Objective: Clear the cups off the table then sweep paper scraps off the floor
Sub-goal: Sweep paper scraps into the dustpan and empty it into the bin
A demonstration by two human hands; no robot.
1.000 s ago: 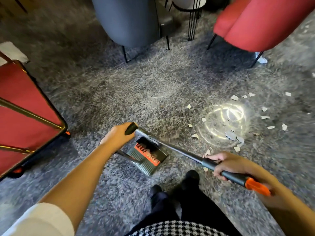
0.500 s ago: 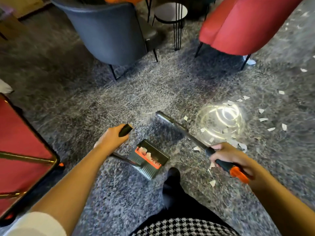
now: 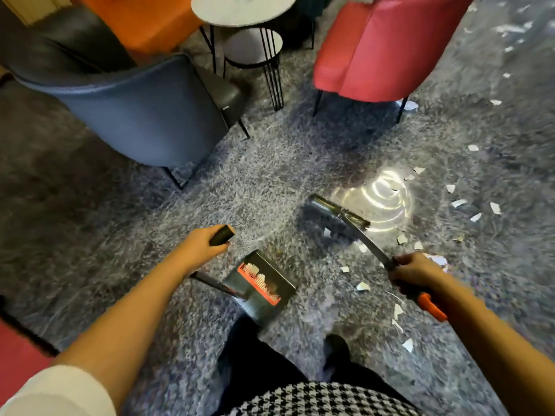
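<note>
Broom (image 3: 354,226) and dustpan (image 3: 264,283) among paper scraps (image 3: 459,202)

The carpet (image 3: 270,163) is mottled grey and white, dotted with white paper scraps (image 3: 495,208) toward three o'clock. The dustpan (image 3: 282,280) is black with an orange-red toothed strip. The broom (image 3: 369,244) has a silver shaft, a black section and an orange end. A navy chair (image 3: 144,115) stands at ten o'clock, an orange chair (image 3: 141,22) at eleven and a red chair (image 3: 384,49) at one. At twelve is a white round surface (image 3: 243,7) on black wire legs. At six is black-and-white houndstooth cloth (image 3: 324,397), at seven a white sleeve (image 3: 57,391).
</note>
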